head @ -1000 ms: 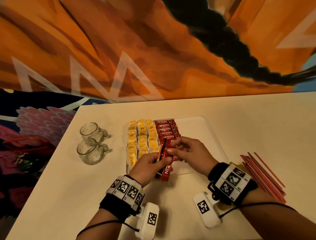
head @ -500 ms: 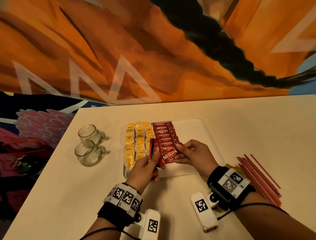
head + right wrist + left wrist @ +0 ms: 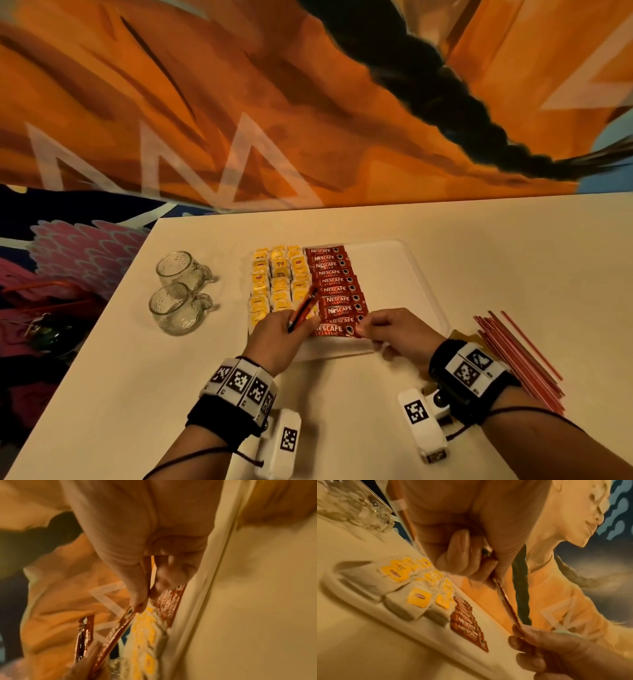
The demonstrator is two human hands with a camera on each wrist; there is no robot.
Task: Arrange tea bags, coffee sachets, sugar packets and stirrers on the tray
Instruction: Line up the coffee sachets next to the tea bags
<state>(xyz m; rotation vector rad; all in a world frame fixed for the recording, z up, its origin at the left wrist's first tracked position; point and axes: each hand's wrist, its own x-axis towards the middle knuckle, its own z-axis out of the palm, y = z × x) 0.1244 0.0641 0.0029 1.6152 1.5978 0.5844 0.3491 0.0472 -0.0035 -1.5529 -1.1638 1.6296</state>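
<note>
- The right hand [image 3: 394, 334] pinches the right end of a red coffee sachet [image 3: 334, 329] between thumb and fingertips, low over the near edge of the tray [image 3: 416, 274] at lower centre of the head view; the sachet lies flat, likely being set down as the nearest in the red column
- The left hand [image 3: 277, 337] is curled around a few spare sachets [image 3: 303, 310], held on edge and tilted up to the right, seemingly kept ready as a supply
- Both wrists sit low near the tabletop [image 3: 342, 411], forearms coming in from the bottom of the frame, hands nearly meeting over the tray's front rim
- The row of coffee sachets [image 3: 334, 282] overlaps like shingles toward the viewer, so each label stays readable
- Yellow tea bags [image 3: 279, 277] fill three columns just left of the red row; the right half of the tray looks bare, probably left for sugar and stirrers
- Red stirrers [image 3: 517, 356] lie in a loose bundle on the tabletop at lower right, off the tray
- Two glass mugs [image 3: 178, 291] stand to the left of the tray
</note>
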